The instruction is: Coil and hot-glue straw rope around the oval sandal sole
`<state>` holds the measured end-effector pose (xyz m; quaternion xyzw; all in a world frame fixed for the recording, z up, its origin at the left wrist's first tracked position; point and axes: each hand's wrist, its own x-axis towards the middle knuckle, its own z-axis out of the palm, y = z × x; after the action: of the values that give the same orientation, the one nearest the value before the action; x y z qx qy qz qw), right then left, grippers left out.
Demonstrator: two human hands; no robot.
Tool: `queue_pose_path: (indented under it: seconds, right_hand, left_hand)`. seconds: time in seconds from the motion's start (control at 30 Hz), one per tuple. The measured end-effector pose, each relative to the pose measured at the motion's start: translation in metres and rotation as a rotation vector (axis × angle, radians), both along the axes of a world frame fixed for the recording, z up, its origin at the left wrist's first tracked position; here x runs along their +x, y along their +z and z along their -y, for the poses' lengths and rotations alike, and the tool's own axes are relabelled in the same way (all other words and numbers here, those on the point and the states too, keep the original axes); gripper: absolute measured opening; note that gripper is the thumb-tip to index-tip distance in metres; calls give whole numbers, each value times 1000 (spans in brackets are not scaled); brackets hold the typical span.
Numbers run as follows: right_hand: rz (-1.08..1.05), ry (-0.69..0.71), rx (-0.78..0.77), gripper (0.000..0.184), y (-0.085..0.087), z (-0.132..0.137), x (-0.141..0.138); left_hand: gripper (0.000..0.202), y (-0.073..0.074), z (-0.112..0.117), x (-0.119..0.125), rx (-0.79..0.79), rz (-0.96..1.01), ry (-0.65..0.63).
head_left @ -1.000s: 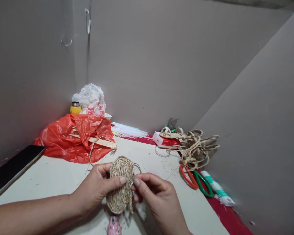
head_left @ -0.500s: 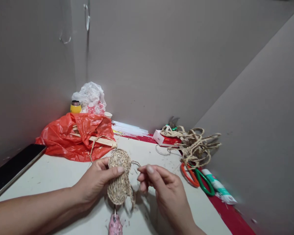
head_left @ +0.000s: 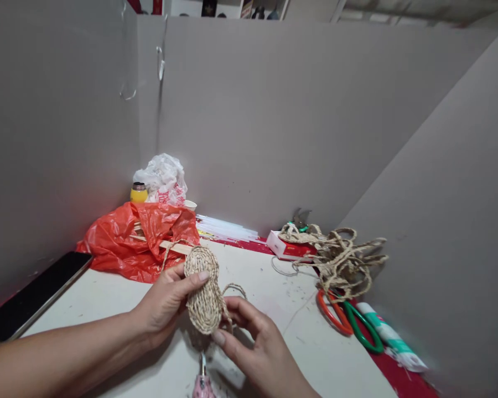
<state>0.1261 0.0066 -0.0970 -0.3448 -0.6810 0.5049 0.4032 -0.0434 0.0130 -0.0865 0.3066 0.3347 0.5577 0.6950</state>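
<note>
Pinching the woven piece (head_left: pixel 204 308) over the near middle of the table (head_left: pixel 261 282) with the left hand (head_left: pixel 166 303), right hand (head_left: pixel 255 341) curled at its near-right edge in an unclear grip, possibly risking unravelling through slack pinching.

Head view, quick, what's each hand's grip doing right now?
Left hand: closed, holding the coiled woven piece.
Right hand: partly curled at the piece's lower right edge; hold can't be told.

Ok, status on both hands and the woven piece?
Left hand pinching woven piece near its narrow middle. Right hand at its lower right edge, grip unclear. Pink-handled tool just below it in view, possibly in the way.
</note>
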Motion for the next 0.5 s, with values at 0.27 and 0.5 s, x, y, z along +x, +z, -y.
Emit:
queue_pose_path:
  seconds: [0.27, 0.5]
  right_hand:
    - [-250, -64, -276, 23, -12, -4, 0]
    - [-331, -206, -405, 35, -16, -16, 1]
  left_hand:
    - [29, -4, 6, 4, 86, -46, -105]
    - [40, -17, -5, 1, 67, -190, 6]
